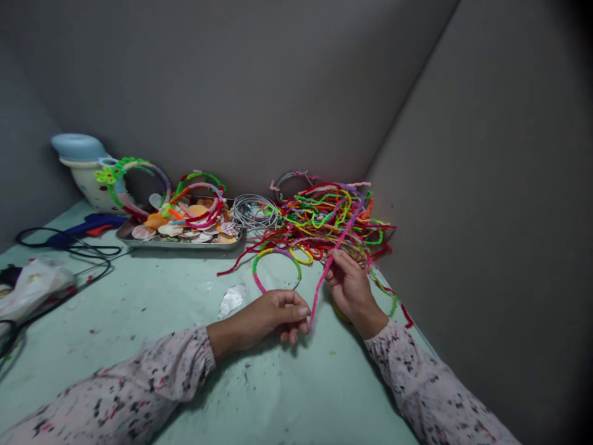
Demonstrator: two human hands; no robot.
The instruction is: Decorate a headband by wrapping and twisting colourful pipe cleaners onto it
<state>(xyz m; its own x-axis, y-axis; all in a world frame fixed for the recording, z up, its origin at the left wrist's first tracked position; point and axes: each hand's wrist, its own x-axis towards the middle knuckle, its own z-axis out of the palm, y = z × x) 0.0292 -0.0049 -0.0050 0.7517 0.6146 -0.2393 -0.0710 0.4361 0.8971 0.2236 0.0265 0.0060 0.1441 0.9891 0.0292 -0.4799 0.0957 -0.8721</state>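
the pink chenille stem (pixel 319 290) is pinched in the right hand (pixel 351 289), whose thumb and fingers are closed most of the way around it. its long axis is tilted across the view: the upper part is carried up and away into the tangled heap of chenille stems (pixel 319 222), and the lower tip is left hanging just beside the left hand (pixel 264 316). the left hand is loosely curled, and whether the stem is touched by its fingertips cannot be made out. the right hand is the nearer to the heap. a yellow object (pixel 341 313) is mostly hidden beneath the right hand and cannot be identified. a green-and-pink wrapped headband (pixel 254 267) is laid just ahead of the left hand, near a crumpled scrap of foil (pixel 231 300). beyond are coiled bare wire hairbands (pixel 254 213) and a metal tray (pixel 180 246) of seashells. the far end of the stem is lost among the heap, and the strands cannot be told apart.
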